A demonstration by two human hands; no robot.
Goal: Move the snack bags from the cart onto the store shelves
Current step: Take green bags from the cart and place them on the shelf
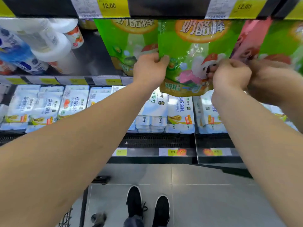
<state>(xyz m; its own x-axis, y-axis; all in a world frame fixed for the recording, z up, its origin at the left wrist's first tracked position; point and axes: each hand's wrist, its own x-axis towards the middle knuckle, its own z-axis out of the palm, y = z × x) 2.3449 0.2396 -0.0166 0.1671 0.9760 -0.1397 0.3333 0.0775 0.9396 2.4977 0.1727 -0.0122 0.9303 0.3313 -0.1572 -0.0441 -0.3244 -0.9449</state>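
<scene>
Green snack bag (193, 51) at upper centre of frame, top edge up under the shelf rail (164, 7). Left hand (150, 69) pinches its left edge; right hand (229, 74) has fingers curled round its right side. Judgement: bag is being seated in its row; keep it level and upright. Obstacles: another green bag (121, 43) just to its left, pink bag (250, 40) to its right, tight slot. Bottles (41, 46) upper left; white cartons (41, 105) on the shelf below.
</scene>
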